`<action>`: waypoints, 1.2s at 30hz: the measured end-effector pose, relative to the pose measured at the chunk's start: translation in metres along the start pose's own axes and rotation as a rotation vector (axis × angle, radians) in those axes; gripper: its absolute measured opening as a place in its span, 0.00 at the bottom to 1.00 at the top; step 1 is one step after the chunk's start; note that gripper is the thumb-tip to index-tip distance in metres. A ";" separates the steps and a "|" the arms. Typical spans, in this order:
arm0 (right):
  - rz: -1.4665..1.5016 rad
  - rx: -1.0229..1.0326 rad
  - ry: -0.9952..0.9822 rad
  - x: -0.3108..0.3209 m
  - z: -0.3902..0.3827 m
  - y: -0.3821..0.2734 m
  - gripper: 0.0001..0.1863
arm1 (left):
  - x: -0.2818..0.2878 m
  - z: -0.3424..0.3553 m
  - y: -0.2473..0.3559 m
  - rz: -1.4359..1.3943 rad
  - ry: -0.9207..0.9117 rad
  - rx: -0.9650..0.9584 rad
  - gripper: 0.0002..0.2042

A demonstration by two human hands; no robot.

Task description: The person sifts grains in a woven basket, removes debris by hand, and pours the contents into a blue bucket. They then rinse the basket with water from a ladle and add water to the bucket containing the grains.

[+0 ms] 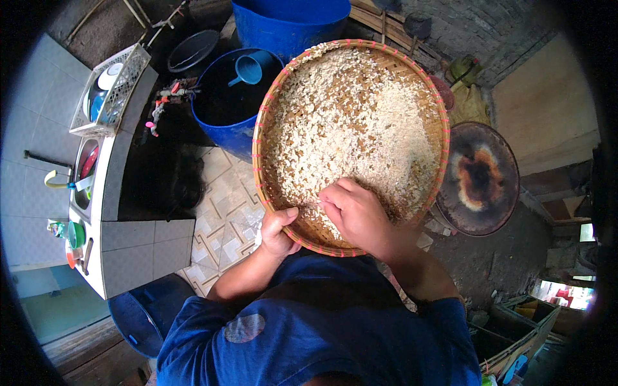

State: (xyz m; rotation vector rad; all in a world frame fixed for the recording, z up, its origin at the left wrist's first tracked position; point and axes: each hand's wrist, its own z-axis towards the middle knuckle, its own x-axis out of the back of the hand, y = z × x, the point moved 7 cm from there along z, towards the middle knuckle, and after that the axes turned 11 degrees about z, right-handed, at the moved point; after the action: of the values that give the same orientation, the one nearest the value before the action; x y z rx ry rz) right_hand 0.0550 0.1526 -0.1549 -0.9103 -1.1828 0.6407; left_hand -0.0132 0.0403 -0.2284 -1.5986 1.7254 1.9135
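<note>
A round woven bamboo winnowing tray (pixel 259 138) with pink bindings along its rim is held in front of my body. Pale grains or flakes (pixel 331 122) are spread over most of it, with finer bits heaped toward the right side. My left hand (pixel 279 235) grips the near left rim, thumb over the edge and fingers underneath. Inside the tray near its front, my right hand (pixel 355 217) is among the grains with its fingers curled and pinched together. Whatever lies between those fingertips is too small or hidden to tell.
Beyond the tray stand two blue tubs, a large one (pixel 290 19) and one (pixel 222 132) with a blue dipper (pixel 251 69). A tiled counter with a sink (pixel 85 174) and dish rack (pixel 119 87) is at left. A scorched round metal disc (pixel 479 212) lies right.
</note>
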 end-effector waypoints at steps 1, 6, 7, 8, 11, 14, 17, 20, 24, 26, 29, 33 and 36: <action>-0.001 -0.008 0.057 0.017 -0.029 0.002 0.05 | -0.014 -0.018 -0.014 0.006 0.003 -0.008 0.36; 0.378 -0.320 0.246 0.176 -0.248 0.082 0.04 | -0.134 -0.100 -0.167 -0.022 0.018 0.008 0.33; 0.548 -0.426 0.244 0.210 -0.296 0.106 0.04 | -0.162 -0.110 -0.208 -0.007 0.026 -0.004 0.33; 0.761 -0.558 0.244 0.245 -0.343 0.121 0.01 | -0.190 -0.118 -0.250 0.006 0.035 -0.017 0.33; 1.205 -0.567 0.380 0.340 -0.459 0.194 0.02 | -0.280 -0.124 -0.365 0.022 0.009 -0.028 0.33; 1.291 -0.461 0.452 0.432 -0.516 0.249 0.04 | -0.353 -0.108 -0.452 0.030 0.032 -0.033 0.34; 1.276 -0.382 0.462 0.507 -0.510 0.304 0.03 | -0.388 -0.055 -0.500 0.028 0.035 -0.027 0.35; 0.686 -0.489 0.481 0.567 -0.446 0.362 0.05 | -0.398 0.038 -0.506 0.052 0.043 -0.049 0.35; 0.065 -0.333 0.399 0.597 -0.332 0.394 0.08 | -0.396 0.146 -0.475 0.058 0.024 -0.055 0.36; -0.069 -0.240 0.381 0.583 -0.296 0.391 0.08 | -0.396 0.165 -0.457 0.111 0.044 -0.051 0.36; 0.151 -0.036 0.178 0.535 -0.257 0.341 0.09 | -0.393 0.158 -0.430 0.154 0.083 -0.027 0.37; 0.040 -0.111 0.326 0.524 -0.234 0.289 0.08 | -0.375 0.137 -0.391 0.115 0.078 -0.016 0.37; 0.056 -0.180 0.321 0.511 -0.205 0.296 0.08 | -0.341 0.150 -0.363 0.133 0.087 -0.028 0.38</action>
State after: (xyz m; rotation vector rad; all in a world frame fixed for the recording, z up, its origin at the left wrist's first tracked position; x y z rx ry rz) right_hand 0.4044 0.6706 -0.1797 -1.1543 -0.9384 0.4168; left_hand 0.2890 0.4629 -0.2504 -1.6384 1.8921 1.9622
